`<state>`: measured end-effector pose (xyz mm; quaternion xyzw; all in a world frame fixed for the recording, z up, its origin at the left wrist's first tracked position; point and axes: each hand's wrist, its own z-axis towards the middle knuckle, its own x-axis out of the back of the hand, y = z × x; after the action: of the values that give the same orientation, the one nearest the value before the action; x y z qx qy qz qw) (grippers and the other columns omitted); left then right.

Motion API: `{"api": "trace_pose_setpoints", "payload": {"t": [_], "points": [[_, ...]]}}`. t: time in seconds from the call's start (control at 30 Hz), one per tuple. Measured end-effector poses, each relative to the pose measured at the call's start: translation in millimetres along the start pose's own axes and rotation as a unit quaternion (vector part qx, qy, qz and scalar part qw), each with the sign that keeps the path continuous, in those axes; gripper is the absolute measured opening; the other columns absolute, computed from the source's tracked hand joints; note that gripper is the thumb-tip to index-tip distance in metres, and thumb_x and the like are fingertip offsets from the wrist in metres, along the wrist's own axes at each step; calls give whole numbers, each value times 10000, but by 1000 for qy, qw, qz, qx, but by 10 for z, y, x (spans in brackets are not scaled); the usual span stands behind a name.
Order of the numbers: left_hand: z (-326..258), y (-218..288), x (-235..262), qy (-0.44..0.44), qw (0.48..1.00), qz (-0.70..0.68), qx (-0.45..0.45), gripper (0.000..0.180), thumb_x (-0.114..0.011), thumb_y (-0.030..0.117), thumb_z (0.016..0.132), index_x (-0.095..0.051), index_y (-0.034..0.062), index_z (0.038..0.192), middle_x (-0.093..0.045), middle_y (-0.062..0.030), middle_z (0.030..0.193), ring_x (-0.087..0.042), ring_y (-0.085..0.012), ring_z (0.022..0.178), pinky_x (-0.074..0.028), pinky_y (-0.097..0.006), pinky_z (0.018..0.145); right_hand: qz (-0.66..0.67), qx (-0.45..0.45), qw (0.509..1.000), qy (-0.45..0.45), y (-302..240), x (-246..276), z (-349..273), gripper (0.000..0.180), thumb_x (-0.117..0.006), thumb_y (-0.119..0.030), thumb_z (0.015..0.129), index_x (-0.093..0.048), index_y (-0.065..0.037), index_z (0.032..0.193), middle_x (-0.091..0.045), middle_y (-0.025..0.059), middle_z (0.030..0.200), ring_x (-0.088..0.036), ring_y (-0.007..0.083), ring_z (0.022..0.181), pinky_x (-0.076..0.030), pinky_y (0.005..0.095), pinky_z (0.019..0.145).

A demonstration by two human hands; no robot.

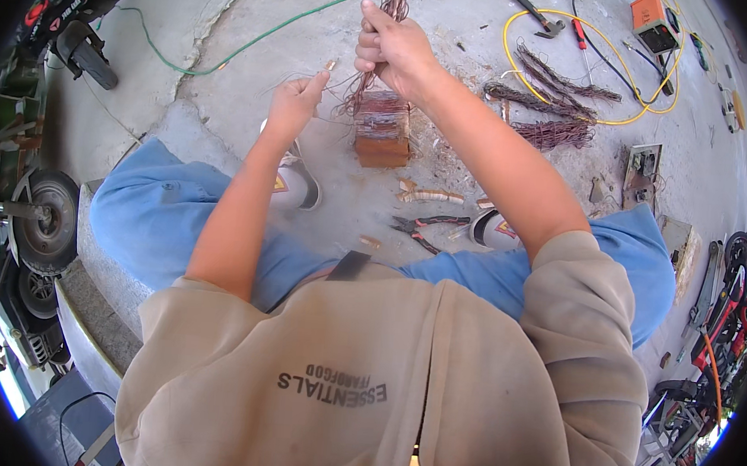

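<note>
My right hand (pixel 395 51) is closed round a bundle of thin reddish-brown copper wire (pixel 396 1), held upright. The bundle's loose strands hang over a rust-brown metal block (pixel 383 151) on the concrete floor between my feet. To the left of it, my left hand (pixel 298 100) is closed in a pinch, thumb up. A small pale piece shows at its fingertips, and thin strands run near it towards the bundle. What exactly the left fingers grip is too small to name.
Pliers (pixel 430 228) lie open before me. Several wire bundles (pixel 560 103) rest at the right, with a yellow hose (pixel 632 121), a hammer (pixel 536 12) and a screwdriver (pixel 582 48). A green cord (pixel 266 35) crosses the floor at the left. Wheels (pixel 45 219) stand along the left side.
</note>
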<state>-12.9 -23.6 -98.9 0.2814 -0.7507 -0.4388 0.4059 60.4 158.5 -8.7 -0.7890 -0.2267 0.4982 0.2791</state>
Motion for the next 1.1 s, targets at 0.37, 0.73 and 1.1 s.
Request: {"api": "trace_pose_setpoints", "payload": {"t": [0.37, 0.73, 1.1], "points": [[-809, 2466, 1018, 152, 867, 131, -456, 218, -687, 236, 915, -731, 34, 847, -520, 60, 633, -355, 5, 499, -227, -171, 464, 61, 277, 920, -270, -1562, -701, -799, 294, -483, -301, 1020, -477, -112, 795, -314, -66, 548, -248, 56, 417, -237, 227, 393], [-532, 1973, 883, -202, 880, -411, -125, 263, -617, 227, 947, -534, 67, 755, -348, 64, 598, -283, -45, 501, -264, -218, 485, -589, 292, 736, -161, 23, 143, -243, 947, -870, -533, 590, -534, -10, 1305, -620, 185, 1212, -570, 285, 1181, -436, 356, 1025], [-326, 2232, 677, 25, 927, -310, -210, 186, -560, 169, 976, -520, 16, 879, -356, 46, 605, -320, -50, 510, -349, -223, 526, -309, 52, 934, -172, -285, -6, -305, 187, -639, -204, 933, -587, -33, 877, -599, 31, 635, -598, 136, 537, -475, 283, 504]]}}
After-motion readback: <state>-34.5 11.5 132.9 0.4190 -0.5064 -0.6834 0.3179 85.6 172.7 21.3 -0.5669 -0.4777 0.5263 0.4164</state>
